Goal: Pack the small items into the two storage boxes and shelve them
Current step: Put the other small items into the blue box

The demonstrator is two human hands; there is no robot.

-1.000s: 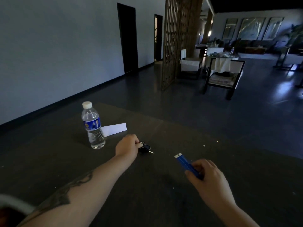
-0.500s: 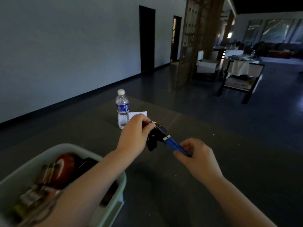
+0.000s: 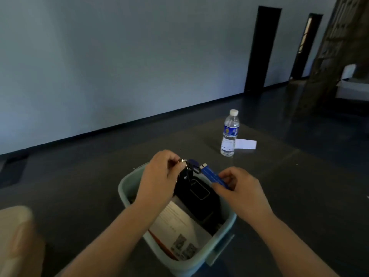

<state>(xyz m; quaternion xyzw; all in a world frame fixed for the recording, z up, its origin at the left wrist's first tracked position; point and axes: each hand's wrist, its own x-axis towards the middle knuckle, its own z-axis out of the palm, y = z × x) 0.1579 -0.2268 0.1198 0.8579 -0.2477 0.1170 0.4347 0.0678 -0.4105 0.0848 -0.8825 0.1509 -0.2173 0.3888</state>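
Head view: both hands hover over a pale green storage box on the dark surface. Left hand pinches a bunch of keys by its ring; right hand pinches a blue stick. Inside the box lie a black case and a printed booklet. Farther right, a water bottle stands upright, touching a white card.

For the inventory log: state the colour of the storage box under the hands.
Pale green storage box, head view.
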